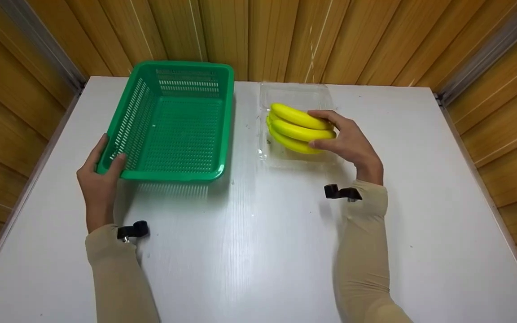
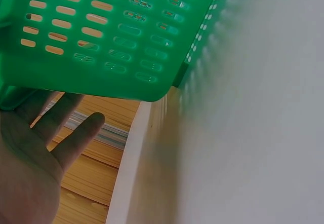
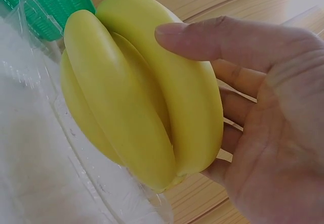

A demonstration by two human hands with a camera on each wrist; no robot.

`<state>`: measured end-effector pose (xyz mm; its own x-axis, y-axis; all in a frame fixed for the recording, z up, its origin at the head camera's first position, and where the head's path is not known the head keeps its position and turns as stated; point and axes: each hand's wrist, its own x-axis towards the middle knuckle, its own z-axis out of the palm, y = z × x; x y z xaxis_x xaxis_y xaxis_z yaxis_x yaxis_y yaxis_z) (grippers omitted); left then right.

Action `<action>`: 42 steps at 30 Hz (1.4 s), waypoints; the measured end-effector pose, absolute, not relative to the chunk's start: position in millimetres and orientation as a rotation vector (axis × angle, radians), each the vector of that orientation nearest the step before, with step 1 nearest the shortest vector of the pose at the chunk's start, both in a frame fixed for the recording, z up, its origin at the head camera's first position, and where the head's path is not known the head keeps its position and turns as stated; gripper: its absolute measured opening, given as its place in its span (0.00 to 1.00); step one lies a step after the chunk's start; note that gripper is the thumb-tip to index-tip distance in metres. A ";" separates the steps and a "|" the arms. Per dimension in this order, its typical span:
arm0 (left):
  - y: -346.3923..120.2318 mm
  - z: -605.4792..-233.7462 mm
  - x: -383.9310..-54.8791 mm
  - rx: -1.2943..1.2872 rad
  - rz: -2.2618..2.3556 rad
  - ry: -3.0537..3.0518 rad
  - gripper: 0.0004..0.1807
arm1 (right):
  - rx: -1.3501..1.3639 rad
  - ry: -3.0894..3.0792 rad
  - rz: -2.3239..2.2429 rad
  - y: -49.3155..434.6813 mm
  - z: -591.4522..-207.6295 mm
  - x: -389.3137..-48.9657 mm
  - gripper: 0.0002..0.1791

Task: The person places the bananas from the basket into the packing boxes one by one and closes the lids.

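A bunch of yellow bananas (image 1: 301, 131) is in my right hand (image 1: 352, 142), over a clear plastic tray (image 1: 295, 95). In the right wrist view, the thumb (image 3: 197, 40) lies across one banana while the other fingers reach round behind the bunch. My left hand (image 1: 98, 186) grips the near left corner of a green plastic basket (image 1: 228, 121), thumb inside the rim and fingers along the outer side. From the left wrist view, the basket's slotted wall (image 2: 116, 36) stands above that hand, with some fingers spread below its edge.
Both the basket and the clear tray stand toward the back of a white table (image 1: 240, 251), the tray to the right. A wood-panelled wall (image 1: 267, 40) rises directly behind them, and similar panels flank both sides.
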<state>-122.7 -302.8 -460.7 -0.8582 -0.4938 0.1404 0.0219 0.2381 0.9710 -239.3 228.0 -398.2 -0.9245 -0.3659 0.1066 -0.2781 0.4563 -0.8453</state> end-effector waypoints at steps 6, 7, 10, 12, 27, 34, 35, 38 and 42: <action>-303.0 -462.1 -124.1 0.429 -1.667 -2.100 0.33 | -0.565 2.584 -1.492 229.2 -401.6 -241.2 0.39; -303.0 -462.5 -124.3 0.427 -1.669 -2.097 0.33 | -0.561 2.580 -1.495 229.2 -402.3 -241.7 0.39; -301.8 -462.4 -124.4 0.424 -1.666 -2.095 0.33 | -0.549 2.573 -1.491 229.4 -403.6 -242.4 0.39; -300.9 -462.2 -124.2 0.423 -1.671 -2.086 0.33 | -0.544 2.574 -1.483 229.5 -404.1 -242.3 0.39; -299.7 -463.9 -124.2 0.419 -1.661 -2.085 0.32 | -0.545 2.577 -1.449 229.9 -407.4 -243.6 0.39; -299.6 -463.8 -124.0 0.414 -1.668 -2.080 0.32 | -0.505 2.571 -1.430 229.6 -409.5 -244.9 0.40; -299.4 -463.7 -123.7 0.418 -1.668 -2.082 0.32 | -0.503 2.569 -1.425 229.5 -409.7 -245.0 0.40; -298.9 -462.5 -123.7 0.426 -1.675 -2.083 0.32 | -0.506 2.568 -1.420 229.5 -410.8 -245.5 0.40; -297.6 -460.0 -123.3 0.427 -1.677 -2.084 0.32 | -0.536 2.569 -1.429 230.0 -412.4 -246.6 0.39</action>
